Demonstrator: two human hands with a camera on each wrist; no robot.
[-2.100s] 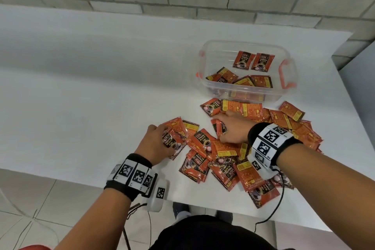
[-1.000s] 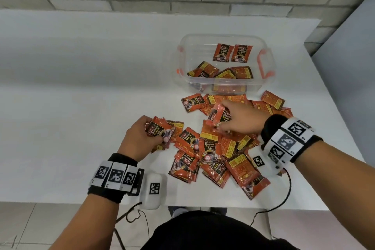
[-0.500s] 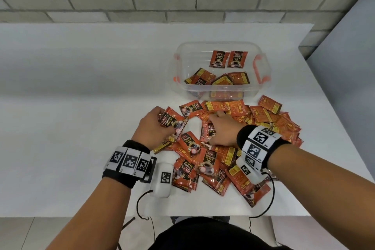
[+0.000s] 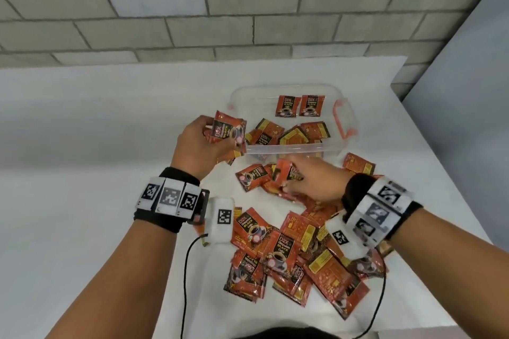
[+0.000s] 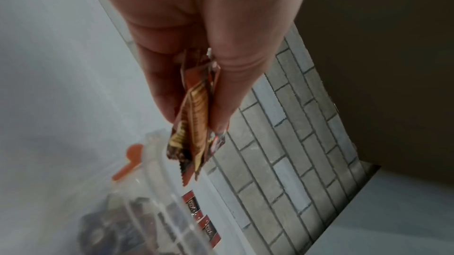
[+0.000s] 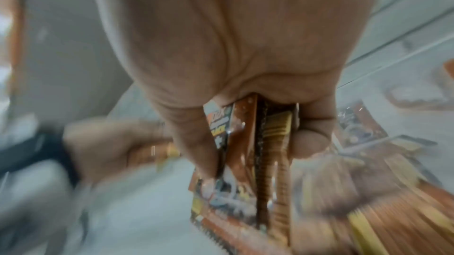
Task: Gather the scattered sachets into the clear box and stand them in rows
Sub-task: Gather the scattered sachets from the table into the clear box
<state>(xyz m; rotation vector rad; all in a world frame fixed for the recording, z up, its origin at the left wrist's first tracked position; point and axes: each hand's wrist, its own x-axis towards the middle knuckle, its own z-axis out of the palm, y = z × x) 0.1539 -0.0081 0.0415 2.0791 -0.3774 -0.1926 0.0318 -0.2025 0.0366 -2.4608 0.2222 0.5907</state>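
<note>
The clear box (image 4: pixel 349 143) with orange handles sits on the white table; two red sachets (image 4: pixel 299 105) stand against its far wall and several more lie loose inside. My left hand (image 4: pixel 203 143) holds a small stack of sachets (image 4: pixel 230 131) above the box's near left corner; the left wrist view shows those sachets (image 5: pixel 196 123) pinched between thumb and fingers. My right hand (image 4: pixel 311 181) grips a few sachets (image 4: pixel 285 172) just in front of the box, seen edge-on as sachets (image 6: pixel 260 152) in the right wrist view. A pile of scattered sachets (image 4: pixel 289 250) lies under my right wrist.
A grey brick wall (image 4: pixel 220 8) runs behind the table. The table's right edge (image 4: pixel 451 173) lies close beside the box. Cables (image 4: pixel 187 283) hang from my wrist cameras over the near table edge. Bare table (image 4: pixel 82 146) spreads to the left.
My left hand lifted its stack of sachets from the pile up to the box's near left corner. My right hand gathered sachets and rose slightly towards the box.
</note>
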